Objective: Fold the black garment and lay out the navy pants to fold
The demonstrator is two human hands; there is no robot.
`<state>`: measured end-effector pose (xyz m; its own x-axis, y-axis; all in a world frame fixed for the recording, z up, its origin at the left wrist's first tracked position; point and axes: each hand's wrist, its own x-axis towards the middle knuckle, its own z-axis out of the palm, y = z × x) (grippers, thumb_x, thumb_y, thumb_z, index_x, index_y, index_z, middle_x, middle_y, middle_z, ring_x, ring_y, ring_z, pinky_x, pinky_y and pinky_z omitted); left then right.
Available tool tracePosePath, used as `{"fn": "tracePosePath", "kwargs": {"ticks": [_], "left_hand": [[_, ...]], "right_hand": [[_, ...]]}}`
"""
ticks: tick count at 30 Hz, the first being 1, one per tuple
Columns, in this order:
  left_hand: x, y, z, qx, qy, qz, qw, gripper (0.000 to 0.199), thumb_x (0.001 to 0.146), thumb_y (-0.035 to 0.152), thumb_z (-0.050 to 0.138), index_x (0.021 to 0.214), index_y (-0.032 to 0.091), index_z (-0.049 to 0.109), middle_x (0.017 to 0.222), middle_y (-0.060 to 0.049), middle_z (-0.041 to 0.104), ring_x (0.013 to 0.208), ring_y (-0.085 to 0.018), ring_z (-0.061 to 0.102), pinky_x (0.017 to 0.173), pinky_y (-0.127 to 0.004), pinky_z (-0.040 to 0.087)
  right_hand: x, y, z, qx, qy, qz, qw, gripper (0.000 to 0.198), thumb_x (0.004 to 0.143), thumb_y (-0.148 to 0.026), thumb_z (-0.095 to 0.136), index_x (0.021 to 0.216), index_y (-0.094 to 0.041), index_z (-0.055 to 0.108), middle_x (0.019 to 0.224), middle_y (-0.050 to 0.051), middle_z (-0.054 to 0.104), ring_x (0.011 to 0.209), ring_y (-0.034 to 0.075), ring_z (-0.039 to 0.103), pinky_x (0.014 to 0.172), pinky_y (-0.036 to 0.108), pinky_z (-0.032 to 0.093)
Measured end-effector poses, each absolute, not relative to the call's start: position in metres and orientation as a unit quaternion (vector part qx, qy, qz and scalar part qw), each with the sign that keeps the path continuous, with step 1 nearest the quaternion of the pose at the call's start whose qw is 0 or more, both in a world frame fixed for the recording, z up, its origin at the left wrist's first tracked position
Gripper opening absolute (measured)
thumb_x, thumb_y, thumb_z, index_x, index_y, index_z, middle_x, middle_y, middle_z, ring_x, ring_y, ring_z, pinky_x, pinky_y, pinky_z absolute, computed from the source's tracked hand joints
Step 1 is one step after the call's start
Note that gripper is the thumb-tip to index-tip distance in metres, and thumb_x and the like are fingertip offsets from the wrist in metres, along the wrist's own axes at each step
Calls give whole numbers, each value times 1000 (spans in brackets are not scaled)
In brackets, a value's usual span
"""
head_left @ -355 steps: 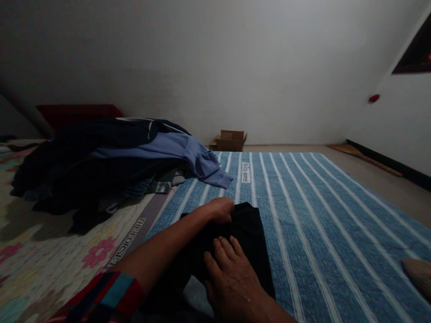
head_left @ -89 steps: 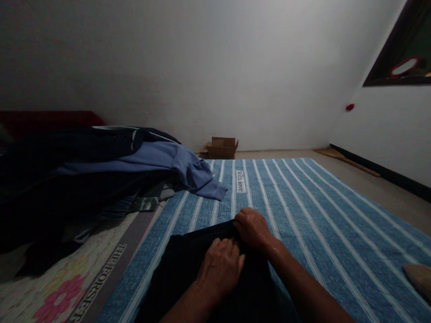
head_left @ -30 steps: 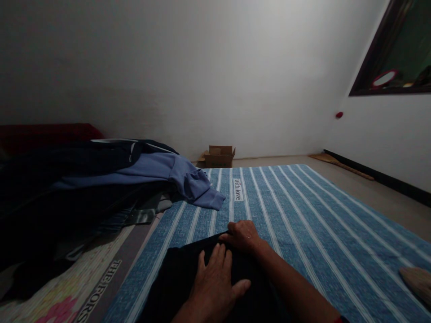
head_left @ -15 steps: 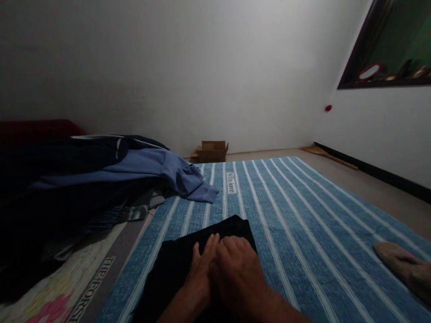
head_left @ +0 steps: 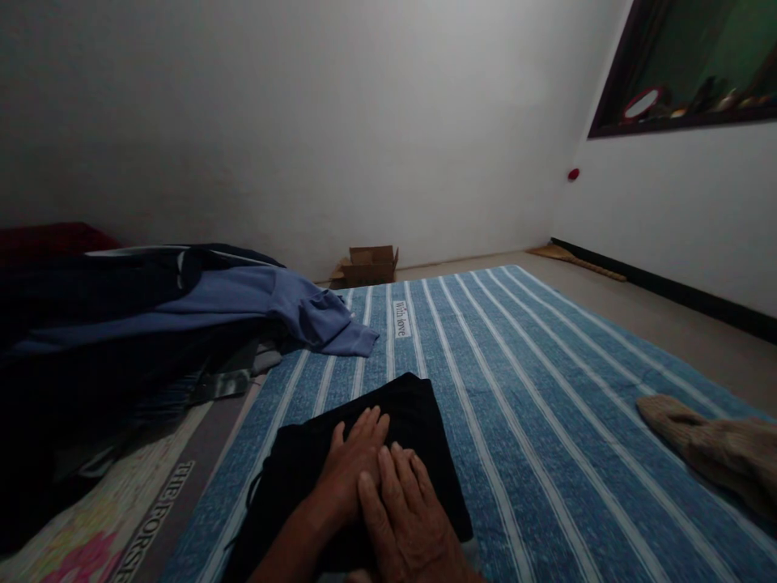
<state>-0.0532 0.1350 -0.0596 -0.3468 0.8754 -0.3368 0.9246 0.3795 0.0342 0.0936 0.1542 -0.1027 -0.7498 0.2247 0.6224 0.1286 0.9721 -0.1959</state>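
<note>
Black cloth (head_left: 401,421) lies folded on mat (head_left: 546,389); I see left hand (head_left: 349,465) and right hand (head_left: 404,518) pressing it flat, fingers open, gripping nothing.

Two bare hands, the left hand (head_left: 350,463) and the right hand (head_left: 405,518), lie at the bottom centre. One folded black cloth garment (head_left: 418,421), one blue white-striped mat (head_left: 546,389), one brown cardboard box (head_left: 367,265), one tan knitted sock (head_left: 716,445), one heap of dark and blue clothes (head_left: 151,324) at the left.

A pile of clothes (head_left: 121,324) lies on the left, with a blue shirt (head_left: 255,304) on top. A small box (head_left: 367,265) sits by the wall. A tan cloth (head_left: 710,445) lies on the striped blanket (head_left: 546,389).
</note>
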Motion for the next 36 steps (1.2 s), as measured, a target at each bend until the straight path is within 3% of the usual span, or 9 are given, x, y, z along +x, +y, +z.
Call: {"fn": "tracePosePath", "kwargs": {"ticks": [5,8,13,20,23,29,36], "left_hand": [[-69,131,-55,571,802,-28,174,53,86,34,36,135,15,41,147,-12,30,136,-23,24,109,-46,18],[-80,133,-44,582,794,32,172,48,85,37,40,128,17,48,141,-12,41,131,-24,36,106,-41,27],[-70,175,-9,619,773,40,133,29,85,34,41,102,20,59,106,-8,65,97,-23,61,82,-32,45],[-57,262,-28,605,790,-24,99,24,77,35,55,78,14,66,91,-16,68,92,-31,62,73,-36,45],[-67,274,-45,602,789,-14,120,24,73,38,60,71,16,67,83,-13,69,84,-28,63,68,-31,45],[-82,278,-62,620,762,73,172,17,71,34,64,72,18,69,71,-2,67,72,-18,62,60,-23,41],[-84,279,-79,591,763,200,171,18,70,15,58,86,15,67,64,2,60,64,-14,57,61,-23,41]], "right_hand": [[97,150,-107,-86,-949,53,297,79,84,-60,45,144,-13,23,141,21,34,131,37,26,97,52,39],[96,148,-110,-85,-955,61,276,72,86,-60,41,141,-15,29,140,22,35,129,38,31,94,54,42],[94,145,-112,-89,-958,76,263,66,85,-60,42,134,-16,39,139,21,37,129,40,29,95,57,39],[90,143,-117,-96,-954,65,278,64,85,-61,42,131,-17,42,136,20,43,128,39,33,95,58,39],[85,141,-125,-108,-940,39,320,64,84,-64,42,127,-17,47,132,18,49,126,38,36,93,57,41],[72,137,-141,-146,-894,-30,423,29,86,-31,55,113,-23,56,121,9,60,126,33,39,90,51,47],[64,134,-152,-154,-875,-46,458,25,87,-30,52,110,-23,57,113,8,64,122,34,43,87,54,49]]}}
